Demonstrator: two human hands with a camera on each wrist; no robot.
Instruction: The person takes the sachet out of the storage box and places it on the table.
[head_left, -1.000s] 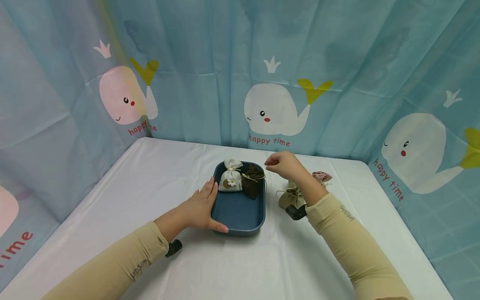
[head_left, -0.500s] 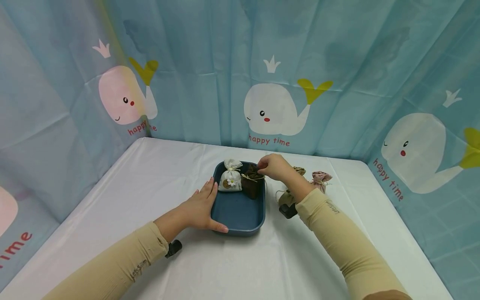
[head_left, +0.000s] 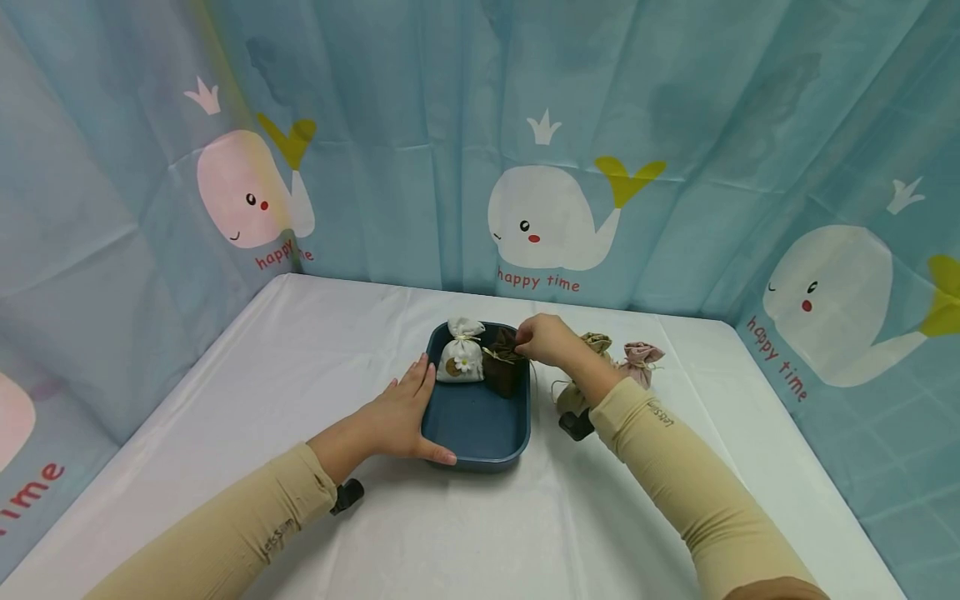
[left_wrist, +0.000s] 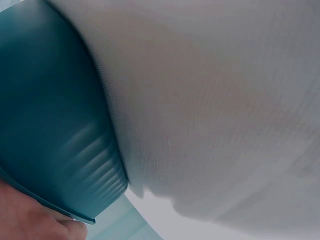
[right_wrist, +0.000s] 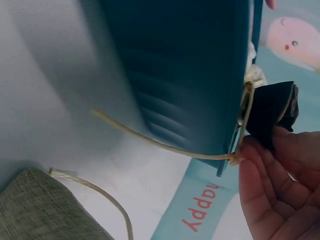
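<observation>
A blue tray (head_left: 474,425) stands on the white table. In its far part are a white drawstring pouch (head_left: 461,367) with a daisy and, to its right, a brown drawstring pouch (head_left: 501,377). My left hand (head_left: 405,413) rests against the tray's left side, fingers stretched along the rim and thumb at the near left corner. At the far right rim my right hand (head_left: 549,338) pinches the brown pouch by its tied top. In the right wrist view a thin cord (right_wrist: 165,147) trails from the fingertips over the tray's outer wall.
Right of the tray, an olive drawstring pouch (head_left: 572,398) lies partly hidden behind the right wrist. Beside it is a pink pouch (head_left: 641,362). A blue whale-print curtain (head_left: 420,208) hangs behind the white-covered table (head_left: 360,333).
My right hand has moved left and slightly down, from just off the tray's right rim onto the brown pouch's top. The left hand and tray have not moved.
</observation>
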